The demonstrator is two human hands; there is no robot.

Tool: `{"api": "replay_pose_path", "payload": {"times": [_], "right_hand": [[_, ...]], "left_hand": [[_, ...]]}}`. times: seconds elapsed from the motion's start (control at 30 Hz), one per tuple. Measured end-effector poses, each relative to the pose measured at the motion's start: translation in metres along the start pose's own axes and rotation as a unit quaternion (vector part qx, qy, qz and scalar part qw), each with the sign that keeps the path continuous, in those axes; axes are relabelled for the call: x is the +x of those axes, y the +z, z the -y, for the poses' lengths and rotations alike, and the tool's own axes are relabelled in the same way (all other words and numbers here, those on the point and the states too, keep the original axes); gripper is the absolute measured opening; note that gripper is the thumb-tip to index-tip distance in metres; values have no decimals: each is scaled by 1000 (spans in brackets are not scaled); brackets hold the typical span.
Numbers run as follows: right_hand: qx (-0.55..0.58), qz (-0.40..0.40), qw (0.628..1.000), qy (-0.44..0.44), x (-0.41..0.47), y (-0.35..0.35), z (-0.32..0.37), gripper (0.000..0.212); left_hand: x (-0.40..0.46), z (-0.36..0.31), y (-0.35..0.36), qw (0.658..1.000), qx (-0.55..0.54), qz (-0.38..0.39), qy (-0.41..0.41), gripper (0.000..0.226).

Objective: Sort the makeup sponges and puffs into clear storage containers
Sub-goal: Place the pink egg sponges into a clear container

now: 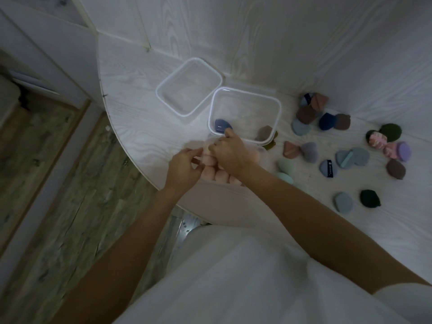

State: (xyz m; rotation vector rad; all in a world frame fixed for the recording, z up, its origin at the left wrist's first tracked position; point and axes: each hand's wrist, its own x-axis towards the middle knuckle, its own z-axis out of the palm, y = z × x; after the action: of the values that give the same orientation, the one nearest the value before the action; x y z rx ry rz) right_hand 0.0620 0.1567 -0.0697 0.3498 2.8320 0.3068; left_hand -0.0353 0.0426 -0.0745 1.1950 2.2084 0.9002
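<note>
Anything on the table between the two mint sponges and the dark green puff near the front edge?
Yes, in the head view: one light blue puff lies between the mint sponges and the dark green puff.

White wood-grain counter [145, 127]. Clear containers with whitish rims: square one [161, 94], rectangular one [279, 113]. Inside the rectangular one, a blue sponge [222, 125] and a brown puff [263, 133]. Pale pink sponges [216, 175] in the nearest container. Mint green sponges [284, 170] beside it. Scattered puffs in brown [395, 169], light blue [343, 201], dark green [369, 198], navy [326, 121], lilac [403, 151]; a mauve sponge [309, 152]; a pink-and-white patterned piece [377, 141]. Grey-brown wood-plank floor [70, 183]. White garment [233, 277].
</note>
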Motion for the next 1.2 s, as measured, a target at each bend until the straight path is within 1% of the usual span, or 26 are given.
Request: {"api": "replay_pose_path", "payload": {"times": [0.03, 0.07, 0.13, 0.17, 0.2, 0.27, 0.33, 0.37, 0.4, 0.47, 0.5, 0.57, 0.6, 0.63, 0.73, 0.77, 0.8, 0.83, 0.9, 0.93, 0.97, 1.03, 1.07, 1.1, 1.13, 1.2], "right_hand": [[-5, -20, 1000, 13, 0, -2, -4, 24], [16, -56, 998, 12, 0, 1, -8, 19], [106, -130, 986, 13, -9, 5, -12, 11], [161, -178, 970, 26, -16, 6, -12, 16], [212, -232, 948, 49, -23, 7, -13, 21], [290, -317, 895, 123, -41, 3, -19, 22], [339, -366, 833, 241, -58, -3, -29, 20], [360, -369, 799, 308, -64, -5, -35, 22], [375, -355, 769, 377, -68, -7, -42, 26], [426, -289, 713, 477, -68, -7, -60, 40], [491, -248, 672, 496, -67, -9, -68, 50], [653, -195, 550, 483, -64, -19, -82, 63], [704, -184, 509, 461, -63, -23, -86, 66], [720, -182, 507, 437, -65, -25, -88, 65], [698, -219, 573, 370, -81, -20, -79, 55], [683, -231, 595, 355, -89, -19, -76, 49], [657, -235, 626, 348, -98, -14, -73, 47], [621, -230, 668, 338, -107, -11, -71, 46], [553, -189, 755, 297, -119, -8, -64, 55], [510, -153, 800, 277, -123, -7, -57, 60], [456, -112, 842, 264, -124, -4, -49, 66], [330, -39, 912, 240, -121, 2, -34, 71], [278, -8, 933, 230, -118, 5, -27, 75], [242, 6, 944, 223, -114, 6, -24, 80], [223, 10, 949, 222, -110, 8, -21, 86], [200, 6, 953, 227, -104, 7, -18, 91]], "left_hand": [[0, 0, 0, 1000, -8, 1, -3, 39], [0, 0, -1, 1000, -18, 4, -6, 39], [1, 1, -2, 999, -44, 21, -20, 39], [3, 2, -3, 998, -54, 33, -32, 39], [6, 2, -4, 997, -55, 44, -44, 39], [16, 3, -7, 997, -44, 38, -58, 38], [31, -1, -11, 997, -50, 7, -55, 41], [39, -4, -13, 996, -70, -5, -53, 43], [48, -9, -16, 994, -100, -5, -51, 45], [66, -21, -20, 985, -160, 23, -53, 52], [73, -28, -22, 981, -182, 43, -58, 55], [84, -44, -25, 970, -219, 80, -68, 53], [87, -49, -27, 965, -238, 86, -72, 48], [87, -54, -28, 960, -258, 83, -77, 40], [75, -55, -33, 937, -328, 46, -108, 17], [68, -53, -35, 929, -348, 38, -120, 17], [60, -49, -34, 926, -354, 28, -126, 22], [52, -45, -34, 928, -351, 16, -123, 25], [37, -38, -29, 939, -324, 4, -111, 23], [30, -31, -23, 948, -298, 7, -114, 17], [24, -28, -19, 958, -261, 20, -117, 20], [14, -20, -9, 976, -173, 66, -112, 55], [10, -18, -4, 980, -150, 84, -98, 70], [6, -19, -1, 982, -141, 97, -81, 79], [3, -19, 1, 982, -142, 104, -70, 82], [0, -20, 4, 979, -151, 111, -78, 75]]}}
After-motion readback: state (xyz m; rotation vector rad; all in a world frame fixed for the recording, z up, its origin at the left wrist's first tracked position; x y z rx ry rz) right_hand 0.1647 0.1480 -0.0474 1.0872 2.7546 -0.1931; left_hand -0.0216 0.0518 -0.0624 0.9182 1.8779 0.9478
